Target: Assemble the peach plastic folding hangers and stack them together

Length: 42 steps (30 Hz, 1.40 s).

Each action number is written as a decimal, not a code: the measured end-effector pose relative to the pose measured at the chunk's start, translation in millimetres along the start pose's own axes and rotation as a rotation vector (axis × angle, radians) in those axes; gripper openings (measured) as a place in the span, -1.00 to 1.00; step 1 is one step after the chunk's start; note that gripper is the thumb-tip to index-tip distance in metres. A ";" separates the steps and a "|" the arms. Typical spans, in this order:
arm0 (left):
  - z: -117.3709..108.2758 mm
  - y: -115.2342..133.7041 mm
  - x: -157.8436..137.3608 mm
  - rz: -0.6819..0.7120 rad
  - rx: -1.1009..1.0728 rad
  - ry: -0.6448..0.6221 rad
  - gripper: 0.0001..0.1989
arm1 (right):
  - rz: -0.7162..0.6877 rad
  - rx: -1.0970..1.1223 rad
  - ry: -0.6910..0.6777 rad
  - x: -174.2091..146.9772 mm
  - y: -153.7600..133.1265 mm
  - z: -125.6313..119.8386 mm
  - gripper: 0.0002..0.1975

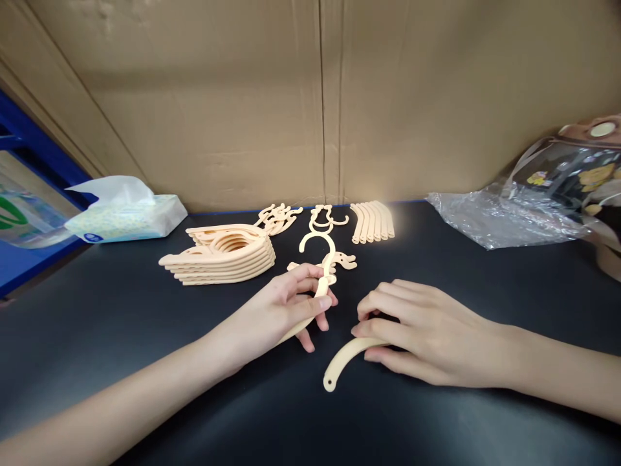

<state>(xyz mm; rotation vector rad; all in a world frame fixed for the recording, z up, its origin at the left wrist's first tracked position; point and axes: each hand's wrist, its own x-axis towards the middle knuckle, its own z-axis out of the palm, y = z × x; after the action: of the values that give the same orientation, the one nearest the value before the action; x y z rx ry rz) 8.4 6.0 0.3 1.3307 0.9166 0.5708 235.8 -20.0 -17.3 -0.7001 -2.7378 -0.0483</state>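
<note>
Hands (pixel 286 310) two, hanger arms (pixel 347 359) two, hook (pixel 317 243) one

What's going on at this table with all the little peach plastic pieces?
A person sits at a dark table with both bare hands on peach plastic hanger parts. The left hand grips a hook piece with its hook pointing away. The right hand presses on a curved arm piece lying flat. Behind them lie a stack of finished hangers, a row of curved arms and a tissue pack.
</note>
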 end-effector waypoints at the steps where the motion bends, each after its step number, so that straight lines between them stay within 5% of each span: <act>1: 1.0 -0.4 -0.2 0.000 -0.010 0.010 -0.77 | 0.004 -0.002 -0.007 0.1 0.3 0.3 -0.79; 12: -5.3 -5.5 1.6 -0.030 -0.067 0.042 -0.85 | 0.139 0.103 0.108 2.4 12.7 3.6 -0.76; 19: -5.4 -4.7 1.1 -0.040 -0.065 0.023 -0.87 | 0.339 0.164 0.061 -1.2 13.7 5.1 -0.79; 32: -7.9 -2.3 0.9 -0.087 -0.066 -0.021 -0.71 | 0.209 -0.114 0.107 0.4 11.8 8.8 -0.71; 42: -10.5 0.0 1.0 -0.089 -0.031 -0.055 -0.83 | 0.056 -0.340 0.211 2.6 8.8 7.0 -0.76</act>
<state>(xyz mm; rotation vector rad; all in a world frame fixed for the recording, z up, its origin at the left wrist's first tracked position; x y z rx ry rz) 0.3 12.7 0.3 1.2649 0.9137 0.4754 235.8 -10.3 -23.5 -0.8081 -2.5291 -0.5535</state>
